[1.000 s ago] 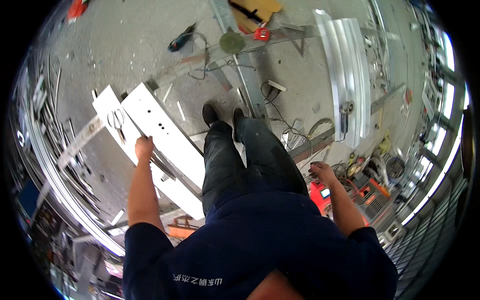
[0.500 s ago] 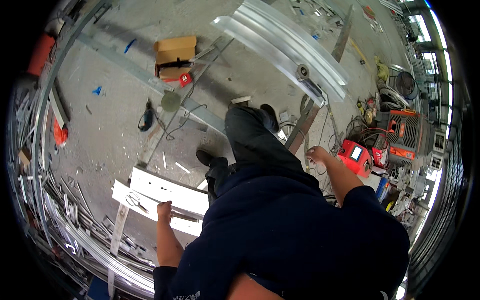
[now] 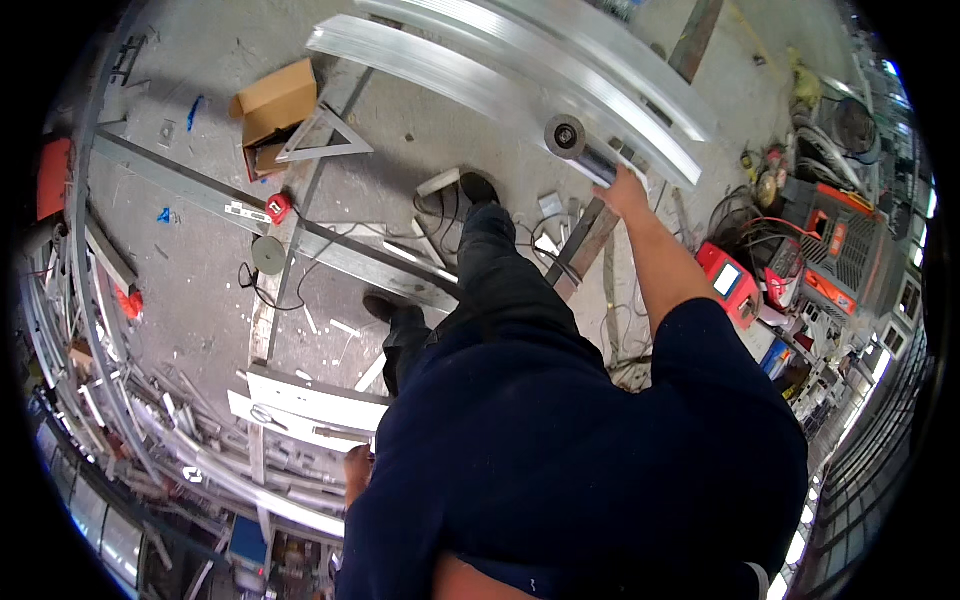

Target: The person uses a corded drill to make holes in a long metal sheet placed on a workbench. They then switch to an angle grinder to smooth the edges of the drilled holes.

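An angle grinder (image 3: 598,164) with a round grey disc lies across the end of long silvery metal profiles (image 3: 480,75), in front of me to the right. My right hand (image 3: 624,194) is closed round the rear end of its body. My left hand (image 3: 358,466) hangs low at my left side, beside a white panel (image 3: 310,398). Its fingers are small and partly hidden by my body, so their pose is unclear. On the lower white strip lie scissors (image 3: 265,415) and a long, thin tool (image 3: 342,434), apart from the left hand.
A steel frame (image 3: 380,268) runs across the floor, with a red tape measure (image 3: 278,207) on it. A set square (image 3: 325,140) leans by an open cardboard box (image 3: 275,105). Cables trail near my feet. A red machine with a screen (image 3: 728,283) stands at the right.
My right hand has moved forward from beside my leg to the grinder and taken hold of it. My left hand has drawn back toward my body. The whole view has shifted.
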The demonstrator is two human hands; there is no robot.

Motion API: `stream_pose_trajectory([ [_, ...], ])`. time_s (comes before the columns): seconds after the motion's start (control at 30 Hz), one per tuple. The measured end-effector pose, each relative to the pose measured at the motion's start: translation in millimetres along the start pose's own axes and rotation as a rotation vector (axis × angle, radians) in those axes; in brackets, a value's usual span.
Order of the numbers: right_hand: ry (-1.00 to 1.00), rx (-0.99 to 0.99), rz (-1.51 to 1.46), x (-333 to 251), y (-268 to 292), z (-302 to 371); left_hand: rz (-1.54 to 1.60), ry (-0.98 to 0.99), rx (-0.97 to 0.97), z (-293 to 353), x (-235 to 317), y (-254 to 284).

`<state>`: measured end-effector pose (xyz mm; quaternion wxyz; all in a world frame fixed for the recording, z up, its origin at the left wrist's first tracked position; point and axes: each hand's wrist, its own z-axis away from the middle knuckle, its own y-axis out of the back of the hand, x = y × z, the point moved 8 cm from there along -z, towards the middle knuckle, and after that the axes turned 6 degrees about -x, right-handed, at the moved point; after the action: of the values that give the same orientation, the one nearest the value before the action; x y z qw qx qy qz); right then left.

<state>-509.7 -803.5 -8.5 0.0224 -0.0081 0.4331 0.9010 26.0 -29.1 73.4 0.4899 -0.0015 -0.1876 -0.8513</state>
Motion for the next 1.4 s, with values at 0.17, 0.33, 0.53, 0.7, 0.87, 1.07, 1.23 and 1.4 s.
stream_pose_trajectory([
  [0.17, 0.137, -0.078, 0.1, -24.0, -17.0, -82.2, 0.386, 0.486, -0.078, 88.9, 149.6, 34.8],
  [0.33, 0.145, -0.029, -0.104, -21.3, -43.5, -126.9, 0.753, 0.604, 0.168, 113.1, 218.0, 98.9],
  [0.53, 0.173, -0.146, -0.174, -1.6, -13.4, -99.5, 0.972, 0.487, 0.213, 85.0, 206.5, 105.0],
  [0.7, 0.016, -0.277, 0.076, 71.3, 11.3, -17.9, 0.998, 0.402, 0.181, 60.9, 219.3, 78.0],
  [0.87, -0.166, -0.604, 0.135, 62.2, 36.3, 97.0, 0.873, 0.26, 0.091, 36.1, 186.3, 49.4],
  [1.07, 0.153, -0.707, -0.118, -171.7, 37.2, 216.5, 0.624, 0.109, 0.365, -0.7, 57.3, 55.0],
  [1.23, 0.496, -0.961, -0.354, -413.5, 49.1, 393.0, 0.915, -0.297, 0.526, 58.4, 49.4, 155.4],
  [1.4, 0.78, -1.336, -0.316, -583.0, 8.0, 560.6, 0.994, -0.637, 0.703, 183.9, 68.0, 215.7],
])
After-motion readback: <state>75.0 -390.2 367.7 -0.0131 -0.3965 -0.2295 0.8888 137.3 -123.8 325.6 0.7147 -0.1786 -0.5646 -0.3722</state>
